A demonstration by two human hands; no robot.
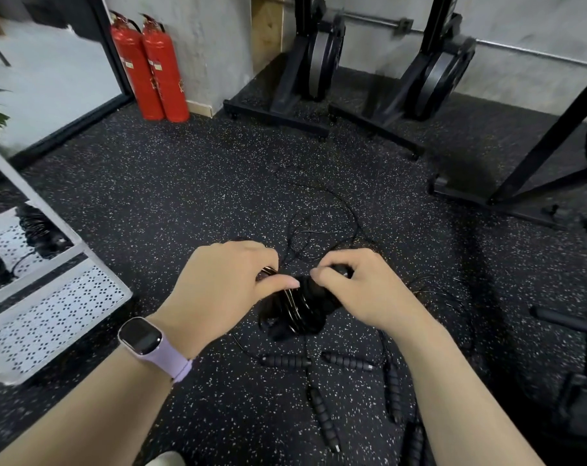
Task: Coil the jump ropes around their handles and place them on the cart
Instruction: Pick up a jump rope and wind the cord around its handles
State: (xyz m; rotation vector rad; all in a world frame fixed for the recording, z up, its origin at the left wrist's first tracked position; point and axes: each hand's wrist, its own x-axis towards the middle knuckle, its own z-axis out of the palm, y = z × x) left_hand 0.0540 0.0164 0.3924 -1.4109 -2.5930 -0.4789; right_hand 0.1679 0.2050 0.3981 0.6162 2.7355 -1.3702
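Note:
A black jump rope bundle (293, 309) hangs between my hands above the floor, its thin cord wound in loops around the handles. My left hand (229, 280) grips the left side of the coil, thumb pressed on the cord. My right hand (359, 284) pinches the upper end of the handles. Loose black cord (319, 227) trails away over the floor beyond my hands. Several other black foam handles (347, 361) lie on the floor below the bundle. The white perforated cart (55, 307) stands at the left, with coiled ropes (40, 230) on its upper shelf.
Two red fire extinguishers (151, 68) stand by the back wall. Black exercise machines (315, 62) and a rack frame (520, 183) line the back and right. A mirror panel (50, 72) is at the far left. Speckled rubber floor (171, 196) lies between.

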